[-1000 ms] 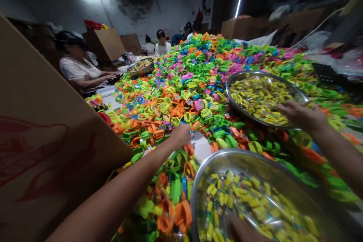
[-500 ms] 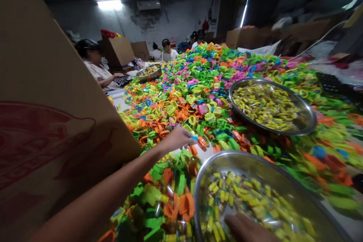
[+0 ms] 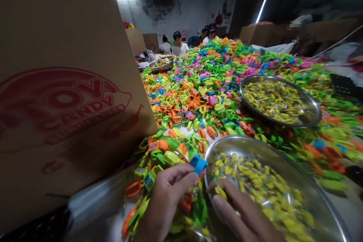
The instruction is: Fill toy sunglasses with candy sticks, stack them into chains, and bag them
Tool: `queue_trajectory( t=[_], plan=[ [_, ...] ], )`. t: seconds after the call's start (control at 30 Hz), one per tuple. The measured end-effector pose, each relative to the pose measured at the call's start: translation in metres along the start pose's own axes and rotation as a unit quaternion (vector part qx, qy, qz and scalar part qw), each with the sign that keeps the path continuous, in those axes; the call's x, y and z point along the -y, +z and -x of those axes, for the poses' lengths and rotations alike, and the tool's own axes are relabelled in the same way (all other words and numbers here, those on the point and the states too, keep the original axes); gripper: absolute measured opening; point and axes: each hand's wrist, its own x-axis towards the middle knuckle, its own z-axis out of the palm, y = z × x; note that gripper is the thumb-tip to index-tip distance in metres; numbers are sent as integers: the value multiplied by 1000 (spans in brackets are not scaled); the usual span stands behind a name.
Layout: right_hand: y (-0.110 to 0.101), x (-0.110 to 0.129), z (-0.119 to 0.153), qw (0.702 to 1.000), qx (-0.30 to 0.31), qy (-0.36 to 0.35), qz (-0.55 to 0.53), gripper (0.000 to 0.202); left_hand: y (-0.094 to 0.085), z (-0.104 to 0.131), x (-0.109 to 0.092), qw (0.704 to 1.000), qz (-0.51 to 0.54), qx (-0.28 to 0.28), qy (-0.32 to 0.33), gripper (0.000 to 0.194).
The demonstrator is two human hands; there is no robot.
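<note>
My left hand (image 3: 172, 191) pinches a blue toy watch (image 3: 199, 164) between thumb and fingers, just left of the near steel bowl (image 3: 208, 147). Inside that bowl's left side, my right hand (image 3: 241, 208) has its thumb and fingers closed around a small yellow candy packet (image 3: 220, 192). Many similar yellow packets (image 3: 272, 185), with clear and coloured middles, fill the bowl. Beneath and beyond my left hand lie loose plastic toy watches (image 3: 172, 157) in green, orange and yellow. Part of the right hand is cut off by the bottom edge.
A big cardboard box (image 3: 70, 45) with red print stands on the left. A second steel bowl (image 3: 316, 111) of yellow packets sits farther right, and another bowl (image 3: 161, 69) is far back. Toy watches (image 3: 210, 79) are heaped across the table. Several people (image 3: 180, 47) sit behind the heap.
My left hand has drawn back from the heap toward the near bowl with the blue toy watch. My right hand has come to the bowl's left side, holding a packet. The view has shifted left.
</note>
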Motion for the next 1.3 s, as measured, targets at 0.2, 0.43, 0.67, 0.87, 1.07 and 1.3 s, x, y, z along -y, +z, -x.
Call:
queue_trajectory(
  t=[0.2,0.43,0.67,0.87,1.07,1.3],
  plan=[
    [34,13,-4,995,54,-55,-58,49,2,27,24,984,131,-115,-37,53],
    [46,15,2,987,124,-64,-75,56,9,45,26,955,249,-156,-51,60],
    [52,-4,15,982,32,126,-137,77,1,52,47,975,202,-88,2,40],
    [43,-5,15,972,66,136,-178,78,-10,52,45,994,24,-53,94,25],
    [44,-6,10,943,92,138,-288,51,-12,50,45,994,-25,-31,103,26],
    [48,-15,0,841,165,198,-475,47,-5,54,40,996,-12,-22,80,25]
  ],
)
